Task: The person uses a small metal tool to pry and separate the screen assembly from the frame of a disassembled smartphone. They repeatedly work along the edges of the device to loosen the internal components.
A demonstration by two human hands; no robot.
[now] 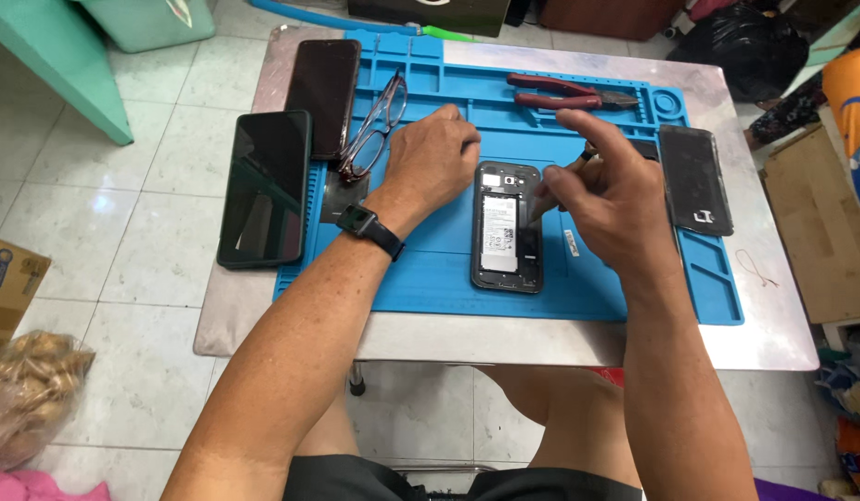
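Observation:
An opened phone [507, 229] with its back cover off lies on the blue work mat [430, 269], its battery showing. My left hand [433, 155] rests fisted on the mat just left of the phone's top edge; a dark watch is on that wrist. My right hand [608, 190] hovers over the phone's upper right side, pinching a thin dark tool whose tip points down at the phone. Whether the tip touches the phone I cannot tell.
Two dark phones [265, 188] [324, 83] lie at the left of the small table [773, 334], with glasses [374, 125] beside them. Red-handled pliers [564, 93] lie at the mat's far edge. A dark phone panel [694, 179] sits at the right. Tiled floor surrounds the table.

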